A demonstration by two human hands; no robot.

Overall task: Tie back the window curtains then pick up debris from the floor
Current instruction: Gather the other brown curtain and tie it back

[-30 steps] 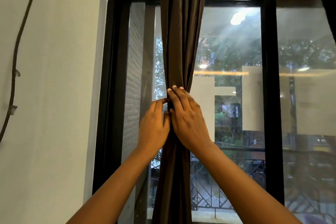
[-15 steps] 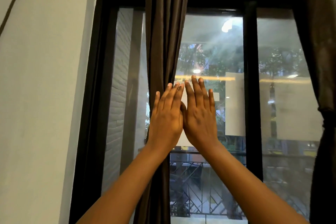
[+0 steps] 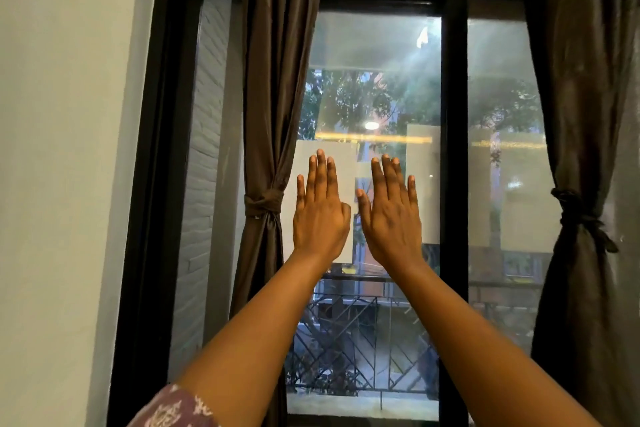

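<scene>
A dark brown left curtain hangs at the window, gathered by a knotted tie-back at mid height. The right curtain is gathered the same way by its own tie-back. My left hand and my right hand are raised flat in front of the glass between the two curtains, fingers straight, holding nothing. Neither hand touches a curtain; the left hand is just right of the left knot. The floor is out of view.
A black window frame with a vertical bar stands right of my right hand. A pale wall fills the left side. Beyond the glass are a metal balcony railing, trees and reflected lights.
A second ago both hands gripped the left curtain at its gathered waist. They let go, opened flat and moved right off it, spreading slightly apart; the view shifted right, showing the tied right curtain.
</scene>
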